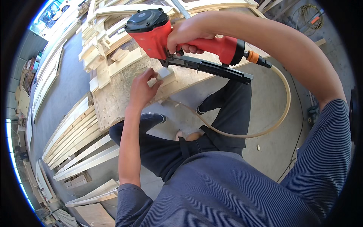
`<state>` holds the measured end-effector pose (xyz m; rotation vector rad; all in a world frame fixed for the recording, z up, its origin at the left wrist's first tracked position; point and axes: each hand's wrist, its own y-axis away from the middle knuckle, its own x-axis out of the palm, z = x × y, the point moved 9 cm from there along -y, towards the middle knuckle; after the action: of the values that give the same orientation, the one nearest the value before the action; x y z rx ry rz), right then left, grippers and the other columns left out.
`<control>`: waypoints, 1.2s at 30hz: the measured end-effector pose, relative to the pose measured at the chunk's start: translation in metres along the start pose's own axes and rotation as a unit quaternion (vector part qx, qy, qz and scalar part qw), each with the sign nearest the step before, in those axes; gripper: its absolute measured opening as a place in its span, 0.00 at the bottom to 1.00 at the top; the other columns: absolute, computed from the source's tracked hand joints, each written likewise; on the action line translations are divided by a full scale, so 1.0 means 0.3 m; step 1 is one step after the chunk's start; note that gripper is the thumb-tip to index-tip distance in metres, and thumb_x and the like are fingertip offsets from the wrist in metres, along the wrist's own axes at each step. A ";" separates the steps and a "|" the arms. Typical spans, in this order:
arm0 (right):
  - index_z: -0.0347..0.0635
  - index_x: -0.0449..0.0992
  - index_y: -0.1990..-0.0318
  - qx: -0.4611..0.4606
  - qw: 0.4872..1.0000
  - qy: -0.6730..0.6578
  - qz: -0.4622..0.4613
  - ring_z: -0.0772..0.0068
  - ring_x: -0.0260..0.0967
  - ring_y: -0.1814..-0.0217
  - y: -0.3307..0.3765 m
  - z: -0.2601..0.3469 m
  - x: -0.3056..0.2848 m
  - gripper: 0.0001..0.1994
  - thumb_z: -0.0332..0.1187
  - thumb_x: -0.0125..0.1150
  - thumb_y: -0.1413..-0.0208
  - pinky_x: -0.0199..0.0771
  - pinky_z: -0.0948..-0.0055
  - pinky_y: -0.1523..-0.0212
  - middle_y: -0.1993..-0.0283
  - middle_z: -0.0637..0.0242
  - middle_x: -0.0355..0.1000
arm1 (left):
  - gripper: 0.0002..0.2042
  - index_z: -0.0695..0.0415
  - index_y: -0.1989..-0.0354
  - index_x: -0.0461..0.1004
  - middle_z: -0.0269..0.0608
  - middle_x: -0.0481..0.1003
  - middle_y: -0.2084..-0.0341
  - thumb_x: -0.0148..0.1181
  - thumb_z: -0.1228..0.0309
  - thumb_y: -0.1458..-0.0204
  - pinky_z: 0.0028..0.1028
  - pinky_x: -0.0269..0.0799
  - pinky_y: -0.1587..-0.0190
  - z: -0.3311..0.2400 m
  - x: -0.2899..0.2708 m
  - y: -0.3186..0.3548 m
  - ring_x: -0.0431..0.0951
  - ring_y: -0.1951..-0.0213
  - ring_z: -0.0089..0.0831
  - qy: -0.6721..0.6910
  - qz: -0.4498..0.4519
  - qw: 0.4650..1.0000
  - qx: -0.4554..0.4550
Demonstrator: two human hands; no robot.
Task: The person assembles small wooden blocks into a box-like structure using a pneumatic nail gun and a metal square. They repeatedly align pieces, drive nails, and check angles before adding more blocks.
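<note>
My right hand (185, 34) is wrapped around the handle of a red and black pneumatic nail gun (152, 41). Its nose points down just above a small pale wood block (169, 78) on the plywood work surface (113, 104). A lighter, whitish face shows on top of the block; whether that is a separate piece I cannot tell. My left hand (142, 90) grips the block's left side between thumb and fingers, close to the gun's nose. A yellowish air hose (286, 96) runs from an orange and black coupling (254, 57) at the handle's end.
Stacked wood pieces (92, 56) crowd the far left of the work surface. Long curved boards (72, 130) lie to the left. The hose loops past my right knee. A thin black cable (302, 125) and a coiled hose (308, 19) lie on the right floor.
</note>
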<state>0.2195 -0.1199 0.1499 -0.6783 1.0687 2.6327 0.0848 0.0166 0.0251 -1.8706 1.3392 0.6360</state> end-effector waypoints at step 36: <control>0.40 0.79 0.58 -0.022 0.988 -0.085 -0.129 0.80 0.60 0.80 0.234 -0.108 -0.098 0.16 0.45 0.73 0.33 0.64 0.72 0.76 0.77 0.73 0.65 | 0.16 0.55 0.48 0.78 0.39 0.84 0.45 0.74 0.72 0.44 0.47 0.83 0.51 -0.008 0.025 0.073 0.85 0.48 0.51 -0.058 -0.069 0.996 0.024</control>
<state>0.2303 -0.1936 0.1863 -0.5489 0.8170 2.4449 0.0666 0.0063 0.0150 -1.8406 1.1304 0.6254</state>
